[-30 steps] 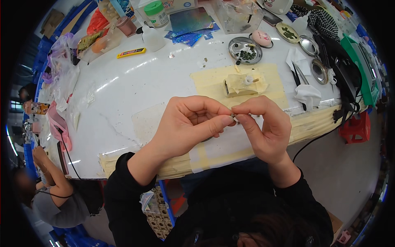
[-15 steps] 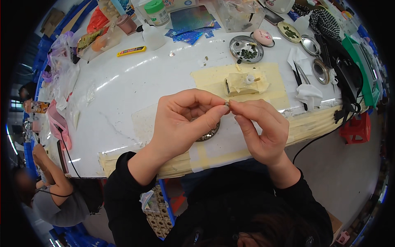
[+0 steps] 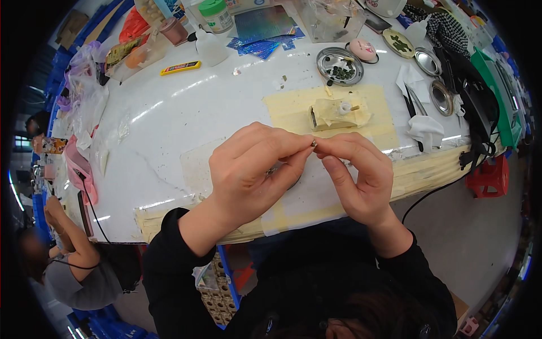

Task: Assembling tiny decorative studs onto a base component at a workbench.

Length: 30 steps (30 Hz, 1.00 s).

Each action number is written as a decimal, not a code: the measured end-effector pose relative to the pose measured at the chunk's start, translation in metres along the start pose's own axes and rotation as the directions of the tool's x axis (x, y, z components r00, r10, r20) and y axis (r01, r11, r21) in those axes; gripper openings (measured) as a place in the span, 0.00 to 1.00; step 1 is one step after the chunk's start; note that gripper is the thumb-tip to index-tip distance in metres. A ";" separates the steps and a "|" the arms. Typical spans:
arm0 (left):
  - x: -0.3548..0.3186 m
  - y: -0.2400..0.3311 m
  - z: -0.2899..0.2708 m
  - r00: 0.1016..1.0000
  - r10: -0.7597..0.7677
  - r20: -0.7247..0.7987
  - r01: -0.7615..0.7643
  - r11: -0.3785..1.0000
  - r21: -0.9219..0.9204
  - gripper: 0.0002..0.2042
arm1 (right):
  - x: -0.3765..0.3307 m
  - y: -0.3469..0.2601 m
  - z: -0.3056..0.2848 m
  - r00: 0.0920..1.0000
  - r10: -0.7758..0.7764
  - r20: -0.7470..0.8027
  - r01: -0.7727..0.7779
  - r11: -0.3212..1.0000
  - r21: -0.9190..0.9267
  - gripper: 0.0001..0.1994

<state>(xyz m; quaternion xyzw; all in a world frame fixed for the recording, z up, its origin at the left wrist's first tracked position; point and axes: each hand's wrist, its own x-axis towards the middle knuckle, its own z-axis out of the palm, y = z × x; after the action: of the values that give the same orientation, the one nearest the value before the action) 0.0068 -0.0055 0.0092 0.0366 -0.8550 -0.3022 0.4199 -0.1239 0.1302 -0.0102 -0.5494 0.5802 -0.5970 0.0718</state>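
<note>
Over the near part of the white table, my left hand (image 3: pixel 251 172) pinches a tiny shiny metal piece (image 3: pixel 314 144) between thumb and index finger; its exact kind is too small to make out. My right hand (image 3: pixel 361 175) meets it from the other side, its index fingertip on the piece and its thumb a little lower, apart from the left fingers. Beneath my left hand lies a round dish of small bits, almost wholly hidden now. Just beyond the hands stands a tape-covered block (image 3: pixel 339 114) with a small white nozzle-like part on top.
Farther back is a round metal dish (image 3: pixel 340 66) holding dark green bits. Tweezers (image 3: pixel 416 100) and white tissue (image 3: pixel 426 130) lie at right. A yellow cutter (image 3: pixel 180 68), a white bottle (image 3: pixel 211 50) and plastic bags (image 3: pixel 90 101) occupy the left. Another person (image 3: pixel 79 265) sits far left.
My left hand has turned over, its back now facing up and its fingers more closed, covering more of the round dish. The right hand has barely shifted.
</note>
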 end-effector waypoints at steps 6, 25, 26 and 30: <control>-0.001 0.001 0.000 0.997 -0.005 0.073 0.003 1.000 0.028 0.10 | 0.002 -0.001 -0.002 0.998 -0.043 -0.043 0.040 0.997 -0.067 0.12; -0.005 0.006 -0.002 0.818 -0.463 0.342 0.574 0.694 -0.435 0.05 | -0.001 0.004 -0.001 0.981 -0.187 -0.046 0.174 0.963 -0.205 0.16; -0.006 0.007 -0.003 0.710 -0.552 0.437 0.699 0.484 -0.526 0.05 | -0.001 0.004 -0.001 0.978 -0.206 -0.044 0.193 0.959 -0.209 0.16; -0.004 0.004 -0.005 0.679 -0.534 0.503 0.728 0.404 -0.554 0.07 | -0.001 0.003 0.000 0.976 -0.209 -0.065 0.191 0.960 -0.206 0.16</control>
<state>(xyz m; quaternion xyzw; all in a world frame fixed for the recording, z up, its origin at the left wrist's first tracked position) 0.0137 -0.0034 0.0111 0.1541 -0.6284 -0.7493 0.1413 -0.1251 0.1304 -0.0130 -0.5836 0.5809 -0.5633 -0.0690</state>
